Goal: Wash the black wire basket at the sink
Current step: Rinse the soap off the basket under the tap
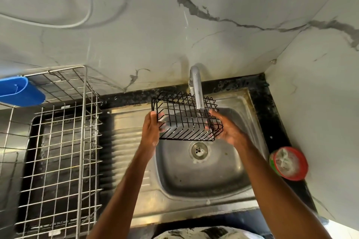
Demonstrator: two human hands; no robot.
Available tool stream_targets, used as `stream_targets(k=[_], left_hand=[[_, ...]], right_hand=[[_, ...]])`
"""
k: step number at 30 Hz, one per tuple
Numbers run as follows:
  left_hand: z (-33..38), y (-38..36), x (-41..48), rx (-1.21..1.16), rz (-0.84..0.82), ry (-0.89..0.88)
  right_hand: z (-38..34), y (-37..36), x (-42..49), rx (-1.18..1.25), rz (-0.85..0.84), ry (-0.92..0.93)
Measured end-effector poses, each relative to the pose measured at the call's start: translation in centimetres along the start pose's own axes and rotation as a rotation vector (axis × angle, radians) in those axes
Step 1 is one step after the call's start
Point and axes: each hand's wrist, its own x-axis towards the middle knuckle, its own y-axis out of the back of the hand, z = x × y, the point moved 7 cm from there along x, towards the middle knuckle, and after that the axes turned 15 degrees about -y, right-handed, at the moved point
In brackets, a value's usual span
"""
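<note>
A black wire basket [184, 116] is held above the steel sink [198, 180], just under the spout of the chrome tap [196, 89]. Water runs from the spout onto the basket's right end. My left hand [151, 130] grips the basket's left end, fingers curled round the wires. My right hand [226, 130] holds the right end from the side and below, with a finger through the wires. The sink's drain [199, 150] lies directly under the basket.
A steel dish rack [58, 151] stands on the left over a dark tray, with a blue plastic cup [19, 91] hung at its back. A red and green tub of soap [289, 163] sits on the black counter at the right. Marble walls close the back and right.
</note>
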Motion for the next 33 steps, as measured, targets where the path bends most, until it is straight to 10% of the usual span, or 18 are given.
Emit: stream_targets(k=[9,24,29,33], left_hand=[[1.0,0.5,2.3,0.474,-0.288,0.085],[1.9,-2.5,2.5,0.353,-0.268,0.347],[1.5,-3.4,2.2,0.373,-0.251,0.323],[2.3,-5.5,1.9,0.451,-0.263,0.262]], right_hand=[[-1.4,1.1,-0.7,0.008,0.127,0.126],[-4.3,3.1,0.9,-0.097,0.303,0.098],[-6.6,1.2,-3.0,-0.658,0.701,0.489],[-4.6,-8.3,-7.3,-1.106,0.54,0.779]])
